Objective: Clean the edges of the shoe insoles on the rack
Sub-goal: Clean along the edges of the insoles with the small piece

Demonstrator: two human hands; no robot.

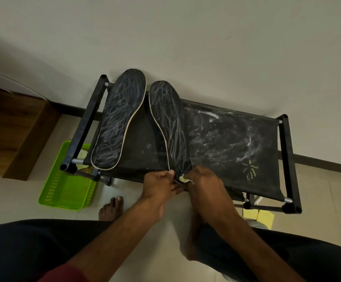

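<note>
Two black insoles with grey scribble marks and pale edges lie on a black fabric rack [236,143]. The left insole [118,119] rests untouched near the rack's left end. The right insole [169,123] has its heel at the rack's front edge. My left hand [159,184] pinches that heel edge from the left. My right hand [204,184] holds a small yellowish cloth [183,178] pressed against the heel edge from the right.
The rack fabric right of the insoles is smeared with white dust and a yellow mark [250,168]. A green plastic basket [63,190] sits on the floor under the rack's left end. A wooden cabinet [13,129] stands left. Yellow cloths [259,215] lie under the rack's right end. My feet are below the rack.
</note>
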